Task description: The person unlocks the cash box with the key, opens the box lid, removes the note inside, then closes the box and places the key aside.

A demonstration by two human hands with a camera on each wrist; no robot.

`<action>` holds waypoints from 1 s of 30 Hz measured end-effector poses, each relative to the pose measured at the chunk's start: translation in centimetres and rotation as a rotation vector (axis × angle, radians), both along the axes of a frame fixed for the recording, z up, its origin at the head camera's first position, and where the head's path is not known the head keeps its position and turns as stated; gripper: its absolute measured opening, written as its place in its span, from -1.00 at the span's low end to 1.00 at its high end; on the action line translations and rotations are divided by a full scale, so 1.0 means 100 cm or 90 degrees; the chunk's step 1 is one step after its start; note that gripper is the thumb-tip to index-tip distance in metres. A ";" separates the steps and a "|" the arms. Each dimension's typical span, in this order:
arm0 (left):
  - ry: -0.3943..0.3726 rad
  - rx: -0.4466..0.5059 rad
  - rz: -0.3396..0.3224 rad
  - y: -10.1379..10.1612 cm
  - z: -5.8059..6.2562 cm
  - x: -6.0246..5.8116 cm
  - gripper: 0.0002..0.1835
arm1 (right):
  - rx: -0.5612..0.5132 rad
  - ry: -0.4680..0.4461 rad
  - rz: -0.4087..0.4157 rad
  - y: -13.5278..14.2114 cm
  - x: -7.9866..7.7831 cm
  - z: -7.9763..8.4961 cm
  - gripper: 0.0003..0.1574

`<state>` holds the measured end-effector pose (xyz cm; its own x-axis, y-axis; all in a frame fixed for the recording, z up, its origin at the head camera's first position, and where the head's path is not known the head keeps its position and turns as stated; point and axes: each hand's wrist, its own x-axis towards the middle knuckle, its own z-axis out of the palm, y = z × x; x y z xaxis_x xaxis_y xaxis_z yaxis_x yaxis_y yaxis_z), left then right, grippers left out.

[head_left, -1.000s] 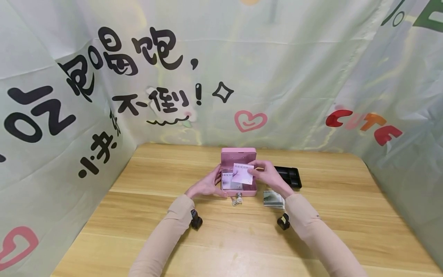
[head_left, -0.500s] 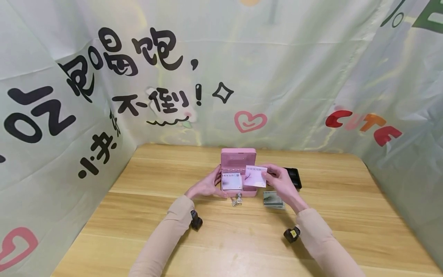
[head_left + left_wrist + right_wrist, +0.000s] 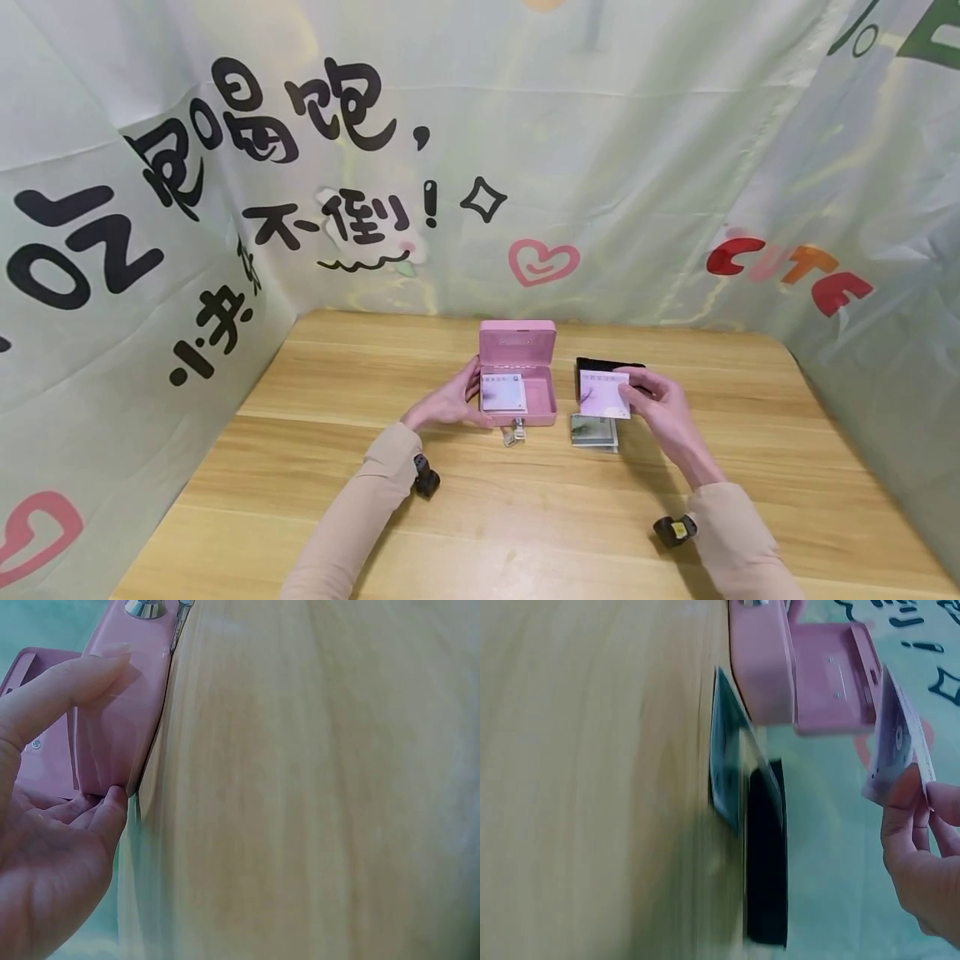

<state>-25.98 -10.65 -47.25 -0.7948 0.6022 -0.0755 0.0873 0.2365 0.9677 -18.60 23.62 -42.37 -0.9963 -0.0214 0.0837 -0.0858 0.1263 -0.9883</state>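
The left hand (image 3: 446,402) grips the pink box (image 3: 517,340) by its side while the right hand (image 3: 662,410) pinches a folded purple note (image 3: 602,395) aloft to the box's right, apparently mid-transfer. The next move likely calls for clearing the greenish notes (image 3: 592,432) and a black object (image 3: 592,364), too hidden to identify; a silver lock (image 3: 519,431) sits before the box.

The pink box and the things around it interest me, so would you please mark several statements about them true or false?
1. The pink box is open. True.
2. The left hand holds the purple paper. False: the right hand pinches it; the left hand grips the pink box.
3. Pale paper lies inside the pink box. True.
4. The black case is left of the pink box. False: it lies to the right.
5. Greenish papers rest on the table. True.
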 end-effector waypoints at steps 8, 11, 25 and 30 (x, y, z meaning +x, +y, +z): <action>0.007 0.008 -0.005 -0.001 -0.001 -0.001 0.39 | -0.041 -0.027 -0.075 0.028 0.012 -0.003 -0.77; 0.000 0.008 -0.002 -0.001 -0.001 -0.001 0.40 | -0.045 -0.042 -0.093 0.037 0.015 -0.004 -0.76; -0.005 0.010 0.006 -0.001 -0.002 0.000 0.39 | -0.036 -0.107 -0.089 0.064 0.020 -0.012 -0.75; -0.006 0.006 0.005 0.000 -0.003 0.000 0.40 | 0.001 -0.130 -0.086 0.067 0.019 -0.015 -0.71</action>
